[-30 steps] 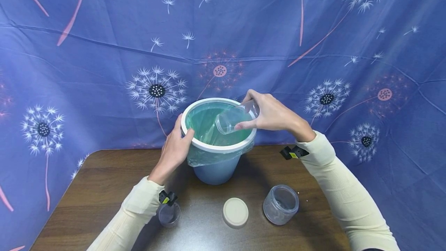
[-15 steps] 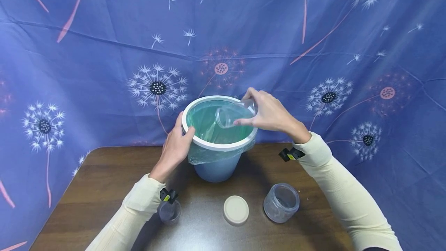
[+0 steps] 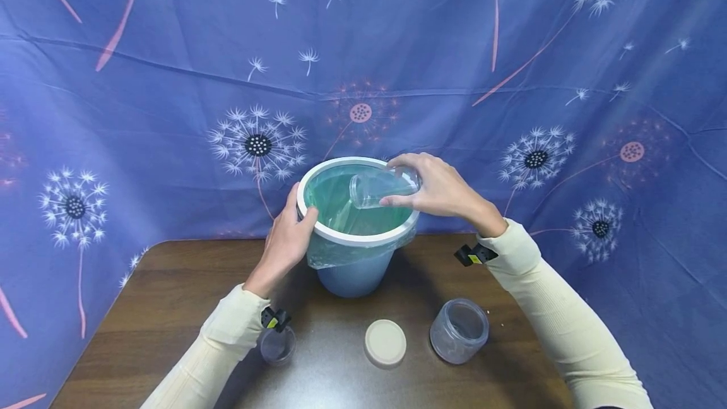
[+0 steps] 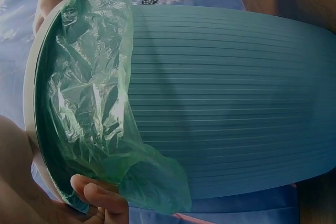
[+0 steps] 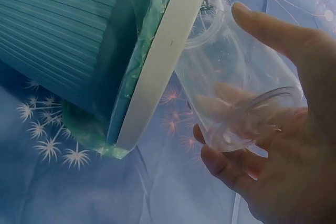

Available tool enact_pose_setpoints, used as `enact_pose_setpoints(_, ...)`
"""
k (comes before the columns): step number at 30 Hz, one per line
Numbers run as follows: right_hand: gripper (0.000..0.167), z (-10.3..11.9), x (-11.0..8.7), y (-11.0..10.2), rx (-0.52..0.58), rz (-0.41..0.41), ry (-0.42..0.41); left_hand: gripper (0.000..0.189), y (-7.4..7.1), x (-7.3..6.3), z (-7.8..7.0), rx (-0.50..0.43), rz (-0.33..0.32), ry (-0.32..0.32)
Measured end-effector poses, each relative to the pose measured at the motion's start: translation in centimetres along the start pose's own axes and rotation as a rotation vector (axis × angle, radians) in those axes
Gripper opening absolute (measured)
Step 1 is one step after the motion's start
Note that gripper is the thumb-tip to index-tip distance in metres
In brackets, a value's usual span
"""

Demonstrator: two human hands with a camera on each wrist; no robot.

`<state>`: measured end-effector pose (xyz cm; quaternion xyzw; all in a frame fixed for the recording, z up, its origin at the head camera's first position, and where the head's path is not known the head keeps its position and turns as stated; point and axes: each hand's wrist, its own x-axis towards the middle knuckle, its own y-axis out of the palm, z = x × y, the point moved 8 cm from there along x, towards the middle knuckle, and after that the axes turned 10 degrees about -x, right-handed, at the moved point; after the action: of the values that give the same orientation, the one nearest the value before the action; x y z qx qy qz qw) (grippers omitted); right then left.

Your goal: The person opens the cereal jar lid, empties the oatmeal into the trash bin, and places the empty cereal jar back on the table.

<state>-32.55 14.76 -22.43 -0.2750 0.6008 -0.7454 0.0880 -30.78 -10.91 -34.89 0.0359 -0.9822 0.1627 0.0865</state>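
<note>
A blue ribbed trash bin [image 3: 352, 278] with a white rim stands on the table, lined with a green plastic bag [image 4: 94, 82] folded over the outside. My left hand [image 3: 287, 235] grips the rim on the left, thumb on top and fingers curled beneath, as the left wrist view shows. In my right hand [image 3: 440, 187] is a clear plastic jar [image 5: 247, 77], thumb on one side and fingers round the other. The jar lies tipped nearly level over the bin, its mouth pointing left into the opening. I see nothing inside the jar.
Near the table's front, a cream lid [image 3: 385, 342] lies flat. To its right stands a second clear jar [image 3: 459, 332] without a lid. A small clear cup [image 3: 277, 347] sits beside my left wrist. A patterned blue cloth [image 3: 170, 112] hangs behind.
The jar has turned in my right hand from tilted mouth-down to nearly level. My left hand keeps its hold on the rim, and the bin stays in place.
</note>
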Motion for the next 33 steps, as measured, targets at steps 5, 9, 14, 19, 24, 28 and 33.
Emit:
enact_pose_setpoints(5,0.069,0.17,0.0,-0.08,0.0,-0.001,-0.035,0.076,-0.02,-0.01,-0.06,0.0,-0.007,0.004)
enact_pose_setpoints(9,0.07,0.18,0.07,-0.16,-0.008,0.0,-0.037,0.076,-0.02,-0.03,-0.11,-0.001,-0.008,0.011)
enact_pose_setpoints(14,0.068,0.03,-0.01,-0.15,-0.011,-0.005,-0.022,0.075,0.03,-0.11,-0.1,-0.011,-0.002,0.015)
enact_pose_setpoints(19,0.066,0.03,-0.17,-0.1,-0.019,0.005,-0.014,0.075,0.05,-0.1,-0.09,-0.014,0.001,0.013)
enact_pose_setpoints(24,0.064,0.08,-0.25,-0.16,-0.026,-0.001,-0.012,0.075,0.04,-0.11,-0.09,-0.011,0.001,0.011)
enact_pose_setpoints(28,0.064,0.11,-0.4,-0.25,-0.025,-0.009,-0.012,0.075,0.05,-0.13,-0.04,-0.008,-0.001,0.009)
enact_pose_setpoints(33,0.065,-0.06,-0.72,-0.5,0.013,-0.022,0.008,0.075,0.1,-0.08,-0.01,-0.004,-0.006,0.012)
